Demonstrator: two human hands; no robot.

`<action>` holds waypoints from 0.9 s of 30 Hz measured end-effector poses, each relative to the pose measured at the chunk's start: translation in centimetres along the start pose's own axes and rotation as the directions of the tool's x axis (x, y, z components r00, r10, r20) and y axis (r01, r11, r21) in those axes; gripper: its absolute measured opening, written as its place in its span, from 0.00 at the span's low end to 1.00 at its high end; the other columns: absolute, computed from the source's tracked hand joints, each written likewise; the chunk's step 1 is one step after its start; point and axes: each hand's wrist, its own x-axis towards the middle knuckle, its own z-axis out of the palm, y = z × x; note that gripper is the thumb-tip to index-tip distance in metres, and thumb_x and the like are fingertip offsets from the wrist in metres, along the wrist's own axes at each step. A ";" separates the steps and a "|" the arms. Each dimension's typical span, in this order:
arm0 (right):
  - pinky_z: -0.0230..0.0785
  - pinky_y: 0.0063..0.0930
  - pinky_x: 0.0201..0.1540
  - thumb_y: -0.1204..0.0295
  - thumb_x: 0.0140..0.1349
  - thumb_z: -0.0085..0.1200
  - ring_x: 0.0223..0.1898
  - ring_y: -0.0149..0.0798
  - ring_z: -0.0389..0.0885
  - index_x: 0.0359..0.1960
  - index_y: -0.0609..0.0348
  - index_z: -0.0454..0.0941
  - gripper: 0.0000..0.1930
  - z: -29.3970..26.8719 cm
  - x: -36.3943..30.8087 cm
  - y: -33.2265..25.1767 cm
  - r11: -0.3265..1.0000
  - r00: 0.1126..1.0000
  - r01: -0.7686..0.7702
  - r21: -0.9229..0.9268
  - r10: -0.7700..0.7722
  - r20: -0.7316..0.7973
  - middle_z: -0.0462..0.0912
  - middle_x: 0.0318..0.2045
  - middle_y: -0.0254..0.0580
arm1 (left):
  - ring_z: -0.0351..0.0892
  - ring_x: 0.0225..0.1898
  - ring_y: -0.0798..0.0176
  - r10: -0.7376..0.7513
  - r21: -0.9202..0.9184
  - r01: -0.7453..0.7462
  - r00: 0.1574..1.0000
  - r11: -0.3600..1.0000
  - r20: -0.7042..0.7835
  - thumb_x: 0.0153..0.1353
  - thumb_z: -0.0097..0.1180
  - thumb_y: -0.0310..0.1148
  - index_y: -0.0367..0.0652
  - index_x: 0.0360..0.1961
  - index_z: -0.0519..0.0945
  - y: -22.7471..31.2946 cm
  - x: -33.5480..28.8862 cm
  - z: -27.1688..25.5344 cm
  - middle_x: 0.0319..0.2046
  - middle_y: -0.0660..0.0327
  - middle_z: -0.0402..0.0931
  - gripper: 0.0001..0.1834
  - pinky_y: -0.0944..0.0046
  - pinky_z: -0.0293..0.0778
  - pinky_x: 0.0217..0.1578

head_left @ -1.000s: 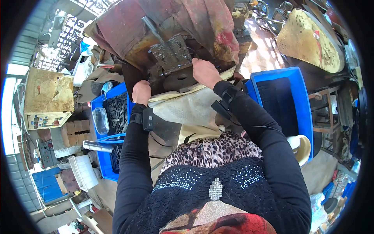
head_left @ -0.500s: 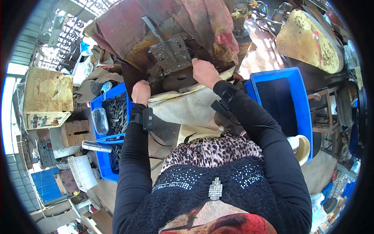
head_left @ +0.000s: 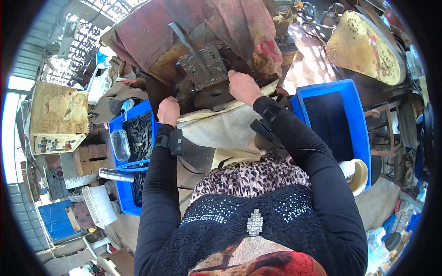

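A greasy metal machine (head_left: 201, 66) stands before me, with a slanted rod (head_left: 183, 39) rising from its perforated block. Below that block lies a dark round plate (head_left: 212, 97) with a hole in it. At the left end of the machine's front edge is my left hand (head_left: 168, 111), fingers curled in and mostly hidden. My right hand (head_left: 244, 86) reaches in beside the block, its fingers bent together on something dark that I cannot make out. A stained red cloth (head_left: 152, 32) drapes over the machine top, and a pale sheet (head_left: 221, 126) hangs down its front.
To the left, blue crates (head_left: 130, 209) hold dark strips, a clear plastic tray (head_left: 120, 145) and a metal flask (head_left: 116, 175). Another blue crate (head_left: 366, 138) with dark pieces stands right, a cream container (head_left: 359, 177) by its near end. A stained cardboard box (head_left: 57, 110) sits far left.
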 end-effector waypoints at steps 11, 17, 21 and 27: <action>0.76 0.48 0.40 0.76 0.58 0.45 0.37 0.60 0.83 0.36 0.66 0.73 0.08 -0.5 0.1 -0.3 0.997 0.996 -0.073 0.032 0.071 0.058 0.82 0.31 0.59 | 0.81 0.46 0.47 0.020 -0.006 -0.020 1.000 1.000 0.010 0.57 0.48 0.31 0.53 0.39 0.87 0.2 -0.2 -0.1 0.40 0.52 0.83 0.15 0.53 0.76 0.45; 0.75 0.51 0.37 0.76 0.58 0.46 0.34 0.61 0.82 0.35 0.66 0.71 0.06 0.0 -0.2 0.1 0.996 0.996 -0.084 0.035 0.083 0.037 0.81 0.28 0.59 | 0.82 0.44 0.49 0.037 -0.014 -0.036 0.999 0.999 0.016 0.55 0.51 0.31 0.55 0.38 0.86 0.3 -0.2 0.4 0.38 0.56 0.83 0.13 0.53 0.77 0.43; 0.75 0.51 0.37 0.74 0.59 0.47 0.35 0.61 0.82 0.35 0.66 0.71 0.07 0.0 -0.4 0.4 0.994 0.994 -0.106 -0.001 0.106 0.026 0.81 0.28 0.61 | 0.81 0.42 0.47 0.124 -0.023 -0.125 0.992 0.992 -0.027 0.56 0.50 0.30 0.54 0.37 0.86 -0.3 -0.6 0.8 0.37 0.56 0.82 0.13 0.51 0.76 0.41; 0.74 0.52 0.38 0.69 0.61 0.50 0.36 0.60 0.82 0.40 0.63 0.74 0.11 -1.4 -0.6 0.2 0.965 0.963 -0.243 -0.097 0.252 0.095 0.82 0.29 0.59 | 0.80 0.40 0.47 0.214 -0.132 -0.228 0.970 0.965 -0.114 0.57 0.49 0.29 0.52 0.36 0.85 1.2 -1.9 0.1 0.36 0.55 0.81 0.12 0.49 0.75 0.39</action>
